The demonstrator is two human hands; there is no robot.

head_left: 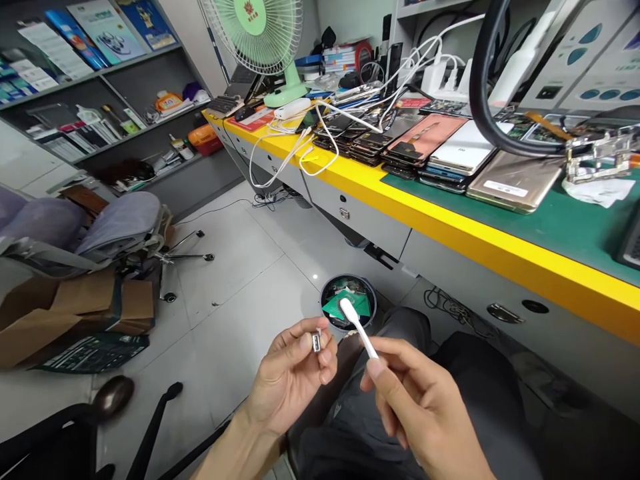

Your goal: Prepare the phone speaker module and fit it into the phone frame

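Observation:
Between the thumb and fingers of my left hand [295,373] is a small metal USB connector [316,343], its open end facing me. My right hand [417,400] is closed around the handle of a white toothbrush [359,327]. The brush head points up and to the left, a short way to the right of the connector and apart from it. Both hands are held above my lap, in front of the bench.
A bin [373,313] with green scraps stands on the floor beyond my hands. The yellow-edged bench [450,230] carries stacked phones [425,140], white cables [320,127] and a green fan [285,90]. Left are a chair [120,220], a cardboard box [85,300] and shelves [120,67].

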